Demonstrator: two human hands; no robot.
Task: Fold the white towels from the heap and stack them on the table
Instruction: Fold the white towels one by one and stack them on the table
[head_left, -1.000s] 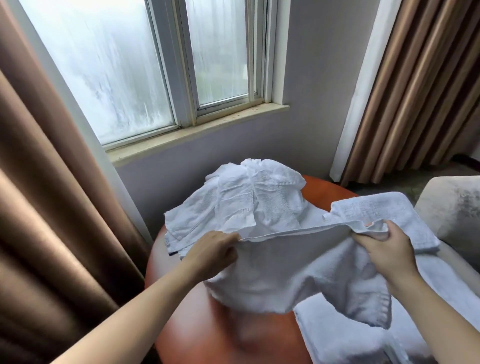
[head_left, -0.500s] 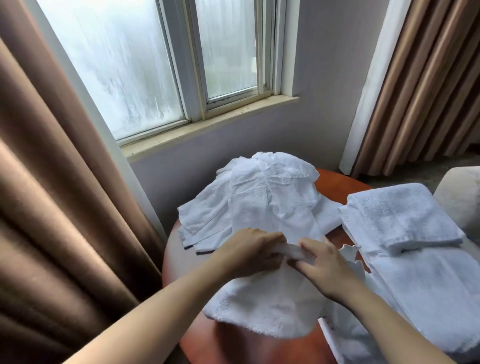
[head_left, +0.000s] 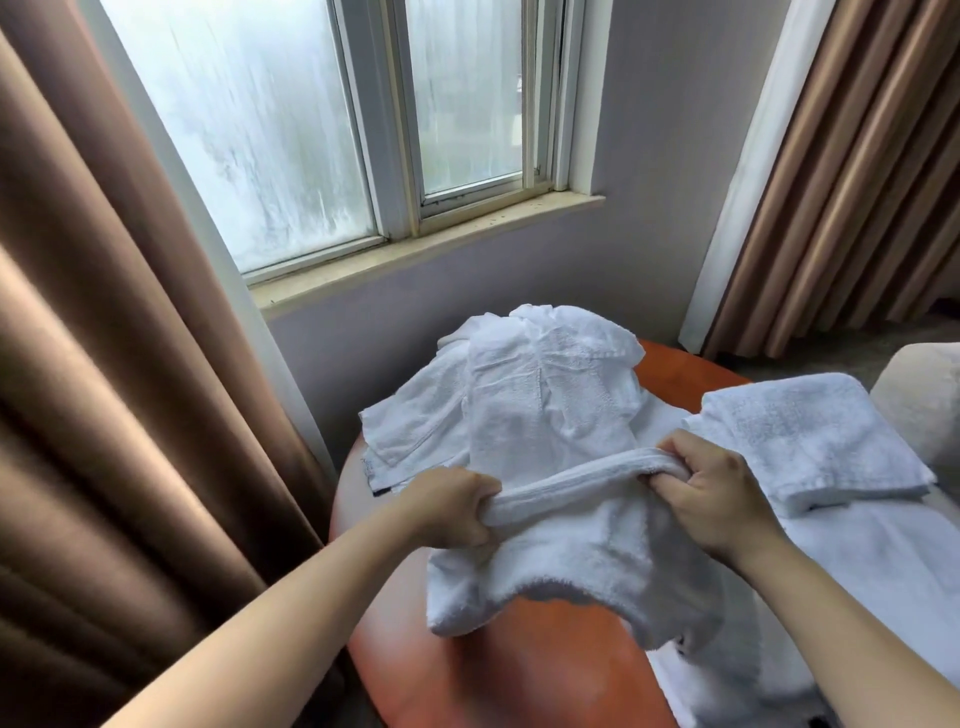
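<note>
Your left hand (head_left: 452, 506) is a fist closed round one end of the towel (head_left: 571, 551)'s doubled top edge, and your right hand (head_left: 711, 499) has fingers and thumb curled round the other end, so the edge runs as a taut band between them. The rest of the towel hangs from that band over the near middle of the table (head_left: 519, 680), its lower hem sagging in an uneven curve just above the wood, or on it (I can't tell which). Expect it to be light, thick and completely limp: terry like this won't slip in your grip, but it keeps no shape, so anything you aren't holding will droop and bunch. The best hold is the one you have, at the two ends of the edge, kept level and pulled apart so the layers line up. Behind the towel, at the table's far edge, sits the heap (head_left: 535, 395), loose and crumpled. At the right edge lies a folded towel (head_left: 810, 441) on top of a flat white cloth (head_left: 872, 561). No basket, bin or other container shows.
</note>
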